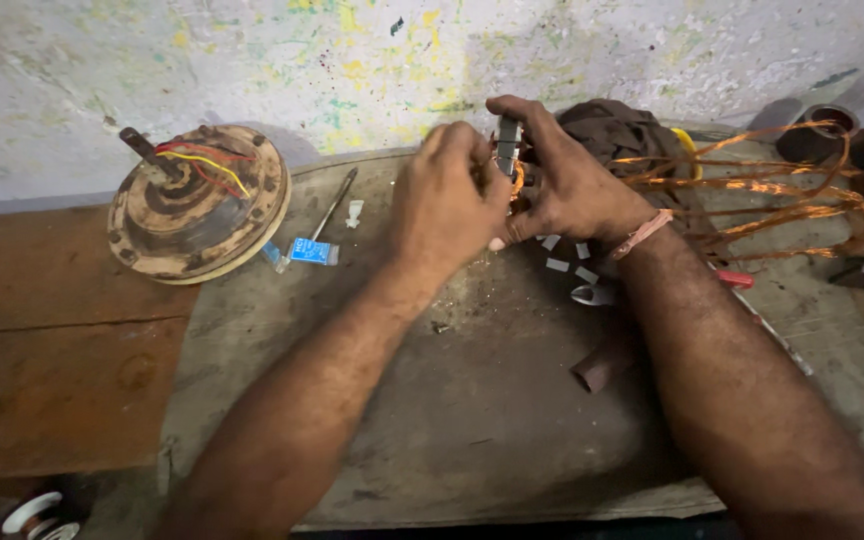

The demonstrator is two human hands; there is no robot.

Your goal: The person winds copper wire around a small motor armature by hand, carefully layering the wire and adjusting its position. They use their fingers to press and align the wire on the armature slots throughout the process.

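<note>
Stator core (508, 147) was gripped between left hand (444, 195) and right hand (562, 175), both clenched on it. Copper wire loops (772, 190) trailed right; motor housing (197, 205) sat left on the bench (452, 400).

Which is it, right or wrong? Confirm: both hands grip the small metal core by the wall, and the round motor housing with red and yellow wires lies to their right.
Wrong on the side. In the head view, the motor housing lies left of both hands, which grip the metal core.
</note>
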